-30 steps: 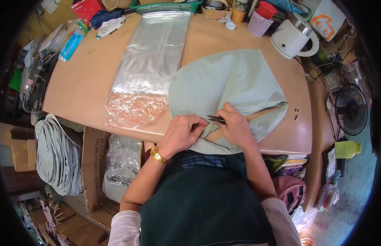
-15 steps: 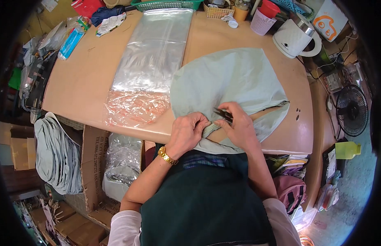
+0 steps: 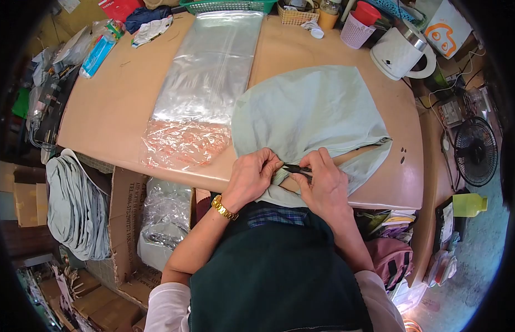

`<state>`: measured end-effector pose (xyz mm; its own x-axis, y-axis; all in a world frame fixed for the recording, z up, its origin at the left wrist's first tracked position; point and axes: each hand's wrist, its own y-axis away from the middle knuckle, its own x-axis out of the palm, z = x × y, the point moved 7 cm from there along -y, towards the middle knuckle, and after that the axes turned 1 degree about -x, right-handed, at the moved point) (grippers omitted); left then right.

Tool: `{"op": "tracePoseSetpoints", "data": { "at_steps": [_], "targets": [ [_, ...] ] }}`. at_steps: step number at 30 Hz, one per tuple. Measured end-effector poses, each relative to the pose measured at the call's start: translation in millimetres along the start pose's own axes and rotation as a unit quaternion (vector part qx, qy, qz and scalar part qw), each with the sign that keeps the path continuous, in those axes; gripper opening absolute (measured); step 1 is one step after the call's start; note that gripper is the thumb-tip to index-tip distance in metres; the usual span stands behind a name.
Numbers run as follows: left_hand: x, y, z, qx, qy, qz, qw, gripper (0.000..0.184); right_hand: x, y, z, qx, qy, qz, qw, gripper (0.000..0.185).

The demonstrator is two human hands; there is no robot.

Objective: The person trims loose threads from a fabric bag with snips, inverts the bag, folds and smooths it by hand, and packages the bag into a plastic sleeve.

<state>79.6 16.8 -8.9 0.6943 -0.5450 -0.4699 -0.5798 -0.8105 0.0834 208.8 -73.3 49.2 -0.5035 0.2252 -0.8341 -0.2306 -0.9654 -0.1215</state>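
A pale green sewn cloth piece [image 3: 307, 105] lies over the near edge of the table, with a long slit on its right side. My left hand [image 3: 253, 172] pinches the cloth's near edge between thumb and fingertips; a gold watch [image 3: 224, 208] is on that wrist. My right hand [image 3: 324, 180] is closed around small dark thread snips [image 3: 295, 169]. Their tips point left and reach the fingertips of my left hand, at the cloth edge. Whether the blades touch the cloth or a thread cannot be made out.
Clear plastic bags [image 3: 207, 72] lie flat on the tan table [image 3: 113, 122]. A white kettle [image 3: 398, 52] stands at the back right. Folded pale cloths [image 3: 77, 205] hang at the left, beside a cardboard box [image 3: 127, 227]. A black fan [image 3: 476, 149] is at the right.
My right hand has turned and lowered slightly, bringing the snips' tips left to my left fingertips. My left hand keeps its pinch on the cloth.
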Motion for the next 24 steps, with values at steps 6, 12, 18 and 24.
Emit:
{"op": "tracePoseSetpoints", "data": {
  "at_steps": [6,12,18,24],
  "targets": [
    [1,3,0,0.029,-0.026,-0.018,0.999,0.018,-1,-2,9,-0.011,0.008,-0.009,1.000,0.032],
    [0,5,-3,0.042,-0.024,-0.040,0.998,0.017,0,-3,15,-0.008,0.041,0.004,0.999,0.033],
    [0,7,-4,0.049,-0.028,-0.054,0.997,0.017,0,-1,17,-0.022,0.052,-0.013,0.998,0.032],
    [0,10,-5,0.088,-0.036,-0.089,0.991,0.017,2,1,15,-0.024,0.043,-0.008,0.999,0.030]
  ]
}}
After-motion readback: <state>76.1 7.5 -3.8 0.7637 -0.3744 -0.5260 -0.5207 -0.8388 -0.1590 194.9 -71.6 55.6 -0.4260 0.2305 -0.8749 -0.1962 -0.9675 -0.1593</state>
